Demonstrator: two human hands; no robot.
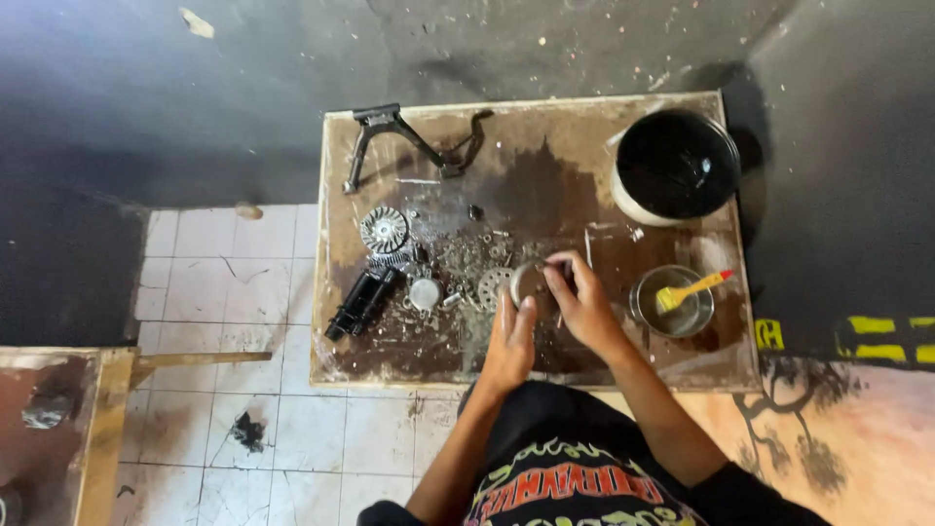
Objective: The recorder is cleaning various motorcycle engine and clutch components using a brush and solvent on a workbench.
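I see a black bucket (677, 164) at the board's (545, 365) upper right, a metal bowl (672, 302) with a yellow brush (690, 289) below it, a black stand (394, 141) upper left, and a finned disc (384, 230) beside scattered small parts (467, 258).

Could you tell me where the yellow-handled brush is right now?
In the head view, the yellow-handled brush lies in the small round metal bowl at the wooden board's right side.

Single head-worn view, looking steeply down, fairly near, over a low wooden board (531, 375) on the floor
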